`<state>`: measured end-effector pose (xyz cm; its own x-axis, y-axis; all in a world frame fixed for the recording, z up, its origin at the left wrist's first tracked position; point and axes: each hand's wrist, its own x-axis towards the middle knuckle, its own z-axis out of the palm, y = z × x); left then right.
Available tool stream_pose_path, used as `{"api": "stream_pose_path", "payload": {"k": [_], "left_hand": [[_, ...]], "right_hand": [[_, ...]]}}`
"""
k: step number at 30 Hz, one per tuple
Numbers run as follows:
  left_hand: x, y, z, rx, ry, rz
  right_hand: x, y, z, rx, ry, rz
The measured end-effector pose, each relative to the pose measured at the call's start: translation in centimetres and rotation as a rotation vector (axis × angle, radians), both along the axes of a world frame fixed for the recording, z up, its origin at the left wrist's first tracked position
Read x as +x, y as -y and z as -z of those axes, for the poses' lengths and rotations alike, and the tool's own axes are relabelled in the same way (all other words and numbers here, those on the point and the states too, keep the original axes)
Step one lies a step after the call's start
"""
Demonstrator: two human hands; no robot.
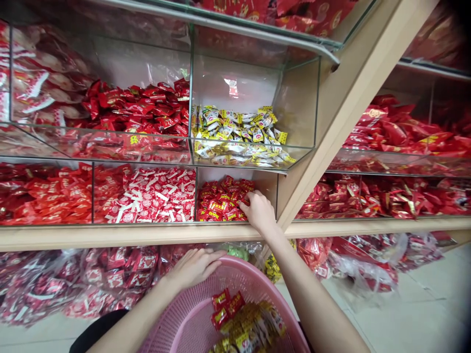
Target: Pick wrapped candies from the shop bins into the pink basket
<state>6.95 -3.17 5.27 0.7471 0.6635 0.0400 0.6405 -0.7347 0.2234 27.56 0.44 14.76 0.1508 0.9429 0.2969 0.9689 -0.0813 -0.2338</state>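
My right hand (258, 210) reaches into a glass shelf compartment holding red and yellow wrapped candies (221, 201); its fingers curl down onto the packets at the compartment's right end. My left hand (193, 266) grips the far rim of a pink mesh basket (184, 318) held low in front of me. Inside the basket lie two red candy packets (226, 305) and several yellow and white wrapped candies (250, 331).
Glass bins above hold yellow and white candies (239, 135) and red candies (143, 110). A bin of red and white candies (154, 196) sits left of my right hand. A slanted wooden post (342, 105) divides the shelves. Plastic bags of candy (91, 282) lie below the wooden ledge.
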Motion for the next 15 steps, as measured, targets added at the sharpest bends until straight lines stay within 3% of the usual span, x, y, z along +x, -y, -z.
{"api": "stream_pose_path", "payload": {"k": [3,6,8,12,15], "left_hand": [[0.0,0.0,0.0,0.012,0.002,-0.007],[0.0,0.0,0.0,0.001,0.007,-0.006],[0.0,0.1,-0.1,-0.023,0.023,-0.003],[0.2,0.1,-0.3,-0.063,0.027,-0.019],[0.3,0.2,-0.4,-0.065,0.009,-0.007]], "right_hand": [[0.4,0.9,-0.2,0.152,-0.131,-0.096],[0.5,3.0,-0.3,0.338,-0.370,-0.301],[0.2,4.9,-0.1,0.327,-0.545,-0.475],[-0.6,7.7,1.6,-0.101,-0.660,-0.850],[-1.4,8.2,3.6,-0.466,-0.514,-0.951]]}}
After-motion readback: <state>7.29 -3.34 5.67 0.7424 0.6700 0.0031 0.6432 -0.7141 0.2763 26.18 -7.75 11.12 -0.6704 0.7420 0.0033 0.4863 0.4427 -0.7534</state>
